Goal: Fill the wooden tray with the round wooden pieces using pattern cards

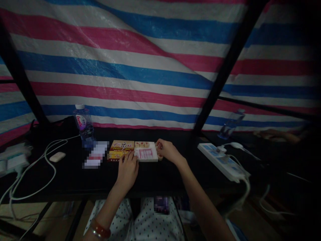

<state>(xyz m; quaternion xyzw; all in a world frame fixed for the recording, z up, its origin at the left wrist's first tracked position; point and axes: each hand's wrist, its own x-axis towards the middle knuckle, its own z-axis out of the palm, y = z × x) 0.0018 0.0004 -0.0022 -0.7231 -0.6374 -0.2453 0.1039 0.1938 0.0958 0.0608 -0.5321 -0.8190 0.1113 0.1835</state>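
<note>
A white tray [152,155] lies on the black table, with several round wooden Chinese chess pieces [141,144] with red marks in a row along its far side. A sheet with a red grid [145,153] covers its near part. Against the tray's left side lies a printed yellow and brown box [117,147]. My left hand [128,168] rests with its fingers laid over the seam between box and tray, holding nothing. At the tray's right edge my right hand [167,151] pinches a chess piece, partly hidden by the fingers. Another chess piece [160,157] sits just below them.
A bottle [85,127] and a blurred-out card [96,154] stand and lie left of the box. Farther left are a white case [57,156] and looping cables [54,170]. A power strip [220,162] with plugs lies right, near another bottle [231,124]. Striped sheeting [125,73] hangs behind.
</note>
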